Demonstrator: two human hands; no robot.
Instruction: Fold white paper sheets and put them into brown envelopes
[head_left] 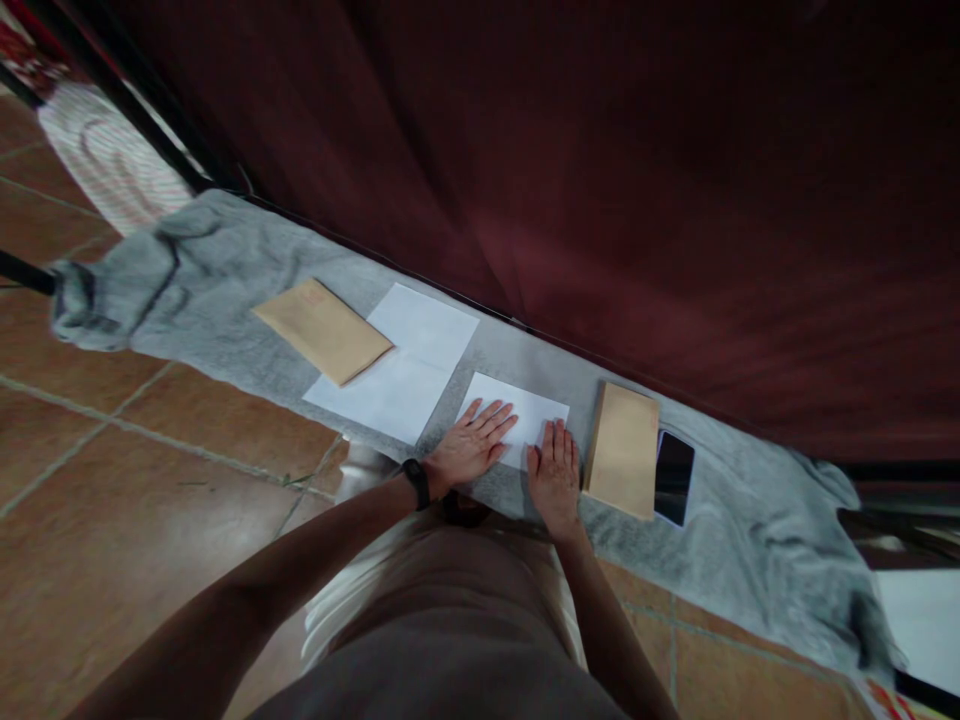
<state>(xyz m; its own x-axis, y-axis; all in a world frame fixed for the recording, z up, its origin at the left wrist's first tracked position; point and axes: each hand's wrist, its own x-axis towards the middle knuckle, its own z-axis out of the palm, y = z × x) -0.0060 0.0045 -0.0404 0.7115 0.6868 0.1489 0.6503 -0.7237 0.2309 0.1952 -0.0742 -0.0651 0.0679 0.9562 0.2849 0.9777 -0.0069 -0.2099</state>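
Nearest the head camera, a grey-brown shirt (442,660) is filling the bottom of the view, with a bare forearm extending forward on either side of it. Beyond it, both hands are pressing flat on a small white sheet (534,410), which is lying on the bench (510,352) directly in front of the body. Neither grip is closing around anything. On the left hand (468,450), the grip is released: the fingers are fanning out across the paper, pointing toward its middle, and the palm is lying toward the near edge. A black watch (416,484) is circling that wrist. On the right hand (556,480), the grip is likewise released, but its fingers are lying closer together, their tips touching the right part of the sheet, while the thumb is standing a little apart.

To the left, a larger white sheet (431,355) is lying flat, and a brown envelope (322,330) is overlapping its left part at a slant. Just right of the right hand, a stack of brown envelopes (622,450) is resting. A dark-screened phone (674,478) is lying against its right side; whether an edge is tucking underneath, I cannot tell. Grey cloth (225,260) is covering the bench.
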